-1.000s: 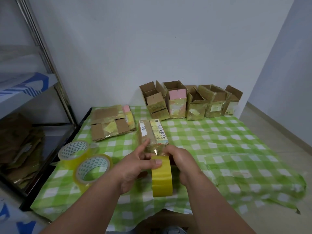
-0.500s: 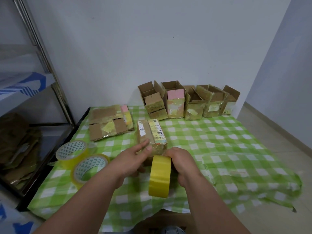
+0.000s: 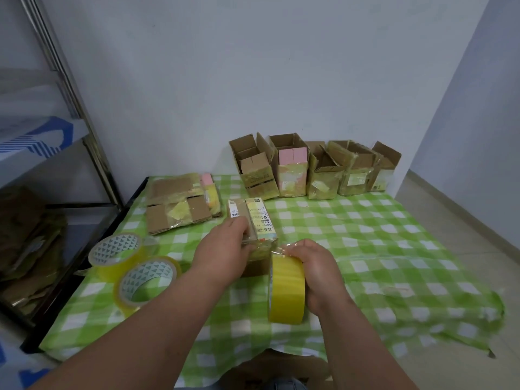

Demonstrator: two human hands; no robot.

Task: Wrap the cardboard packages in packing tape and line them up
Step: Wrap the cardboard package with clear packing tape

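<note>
On the green-checked bench [image 3: 365, 235], the left hand [image 3: 225, 249] grips a labelled cardboard package [image 3: 254, 220], fingers curled over it. Right hand [image 3: 315, 274] clasps a yellow tape roll [image 3: 287, 291] just beside it. Label print reads "501C", I think.

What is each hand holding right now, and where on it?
The left hand grips the cardboard package around its near end. The right hand holds the yellow tape roll by its rim.

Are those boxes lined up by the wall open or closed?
Open: the boxes by the wall stand upright with top flaps raised, interiors showing.
</note>
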